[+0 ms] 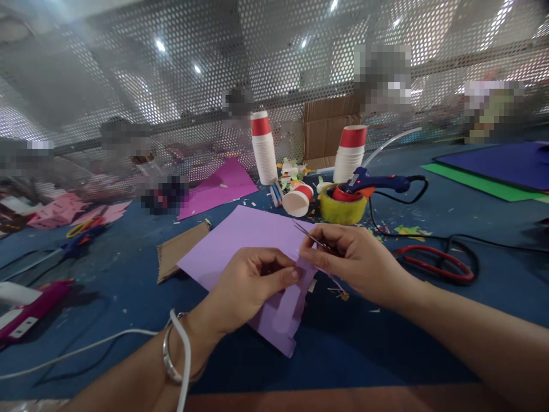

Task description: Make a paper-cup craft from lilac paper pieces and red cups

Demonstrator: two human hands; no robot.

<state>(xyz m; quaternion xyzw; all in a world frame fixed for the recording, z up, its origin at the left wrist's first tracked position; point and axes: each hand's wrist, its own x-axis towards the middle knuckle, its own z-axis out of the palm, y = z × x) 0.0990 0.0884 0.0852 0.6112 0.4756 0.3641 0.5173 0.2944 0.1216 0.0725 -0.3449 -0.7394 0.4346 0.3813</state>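
Note:
A light purple sheet of paper lies tilted in front of me, its right edge ragged. My left hand pinches this sheet near that edge between thumb and fingers. My right hand is closed around a thin, pointed metal tool whose slim tip points up and left over the paper; most of it is hidden in the fingers, so I cannot tell whether it is tweezers or scissors. The right fingertips are at the paper's edge, close beside my left hand. Small paper scraps lie under my right hand.
A blue glue gun rests on a yellow tape roll. Behind stand paper cup stacks; a single cup lies tipped. Cardboard is at left, a red-handled tool at right. A white cable crosses my left wrist.

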